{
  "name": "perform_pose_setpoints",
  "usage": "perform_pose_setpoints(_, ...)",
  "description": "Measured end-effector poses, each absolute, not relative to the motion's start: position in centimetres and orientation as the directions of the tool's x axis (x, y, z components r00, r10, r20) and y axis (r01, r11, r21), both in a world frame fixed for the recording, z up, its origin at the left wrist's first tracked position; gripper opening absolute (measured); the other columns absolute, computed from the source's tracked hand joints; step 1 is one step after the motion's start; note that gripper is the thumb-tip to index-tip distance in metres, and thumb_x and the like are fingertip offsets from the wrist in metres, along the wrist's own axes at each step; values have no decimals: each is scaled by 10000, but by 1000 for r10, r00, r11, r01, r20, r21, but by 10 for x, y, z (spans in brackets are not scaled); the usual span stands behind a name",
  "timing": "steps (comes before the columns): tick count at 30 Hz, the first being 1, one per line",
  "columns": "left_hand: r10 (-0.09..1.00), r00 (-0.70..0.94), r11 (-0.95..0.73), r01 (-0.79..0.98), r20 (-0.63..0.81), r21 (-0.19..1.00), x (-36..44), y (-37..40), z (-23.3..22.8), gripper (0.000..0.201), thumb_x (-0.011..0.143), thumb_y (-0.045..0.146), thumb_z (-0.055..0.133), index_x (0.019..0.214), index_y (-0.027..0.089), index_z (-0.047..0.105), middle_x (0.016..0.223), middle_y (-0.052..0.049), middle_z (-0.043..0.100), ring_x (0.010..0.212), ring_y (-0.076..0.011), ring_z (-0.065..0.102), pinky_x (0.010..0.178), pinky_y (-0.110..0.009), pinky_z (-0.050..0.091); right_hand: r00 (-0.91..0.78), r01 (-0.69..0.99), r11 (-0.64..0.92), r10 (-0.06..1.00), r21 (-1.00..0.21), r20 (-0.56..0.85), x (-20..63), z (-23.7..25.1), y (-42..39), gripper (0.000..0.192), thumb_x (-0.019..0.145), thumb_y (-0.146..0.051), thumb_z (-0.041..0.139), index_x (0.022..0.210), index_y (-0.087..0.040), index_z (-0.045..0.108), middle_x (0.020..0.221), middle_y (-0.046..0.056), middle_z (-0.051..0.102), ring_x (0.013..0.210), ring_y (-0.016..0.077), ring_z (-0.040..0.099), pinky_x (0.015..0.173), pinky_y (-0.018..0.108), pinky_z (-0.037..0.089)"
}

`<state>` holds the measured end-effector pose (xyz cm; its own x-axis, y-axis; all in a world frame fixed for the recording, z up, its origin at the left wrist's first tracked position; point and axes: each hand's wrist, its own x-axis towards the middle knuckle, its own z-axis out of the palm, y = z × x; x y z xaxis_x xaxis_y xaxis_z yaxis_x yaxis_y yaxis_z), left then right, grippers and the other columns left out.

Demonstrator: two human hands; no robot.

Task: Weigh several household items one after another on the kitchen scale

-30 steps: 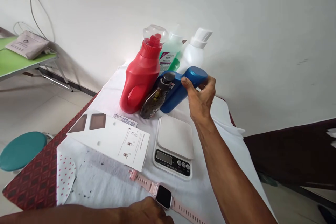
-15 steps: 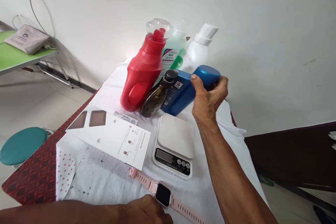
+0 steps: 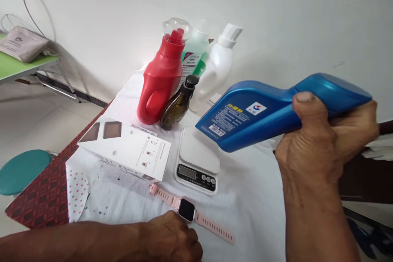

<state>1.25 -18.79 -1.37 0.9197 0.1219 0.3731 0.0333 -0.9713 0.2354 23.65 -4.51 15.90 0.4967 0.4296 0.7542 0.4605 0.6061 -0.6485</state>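
Up in the air: right hand (image 3: 319, 147) clamped on the blue plastic bottle (image 3: 276, 108).
Head view: the bottle's long axis runs roughly level, base pointing left above the white kitchen scale (image 3: 198, 159) on the table (image 3: 251, 208); the left hand (image 3: 173, 239) rests closed on the cloth, beside the pink smartwatch (image 3: 188, 209).
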Motion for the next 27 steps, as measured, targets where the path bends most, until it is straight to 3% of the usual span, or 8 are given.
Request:
perform_pose_setpoints(8,119,908,-973,25,402,231,12,-189,-17,256,963,224,671,754,192,526,725,21,587,571,-143,494,458,-336,304,600,341,510,529,-790,600,223,134,-79,356,597,-330,861,834,-235,613,817,-31,574,813,187,597,953,463,518)
perform_pose_setpoints(14,151,885,-974,57,441,219,14,-189,-15,319,982,249,643,702,191,502,669,26,568,524,-135,470,433,-342,251,588,356,476,555,-804,589,217,122,-80,420,625,-372,877,913,-237,602,883,-25,615,850,190,621,936,438,527)
perform_pose_setpoints(19,108,898,-981,28,426,191,12,-187,-12,308,931,216,699,709,190,488,681,34,556,539,-127,474,432,-329,235,551,313,493,602,-812,578,219,123,-90,422,692,-447,865,964,-235,622,941,-3,616,948,206,644,1007,461,498)
perform_pose_setpoints(24,132,849,-986,60,512,154,18,-191,-26,380,961,236,661,653,190,444,612,32,485,500,-111,427,435,-330,159,561,211,484,652,-849,510,245,110,-99,532,845,-742,629,1061,-257,657,1131,62,678,1151,261,643,1007,488,512)
perform_pose_setpoints(27,172,799,-983,100,577,154,24,-193,-45,421,992,261,627,630,191,424,574,34,455,453,-105,367,426,-330,138,604,378,323,624,-868,495,280,86,-95,488,940,-688,549,1070,-236,679,1110,62,710,1109,266,670,1001,497,514)
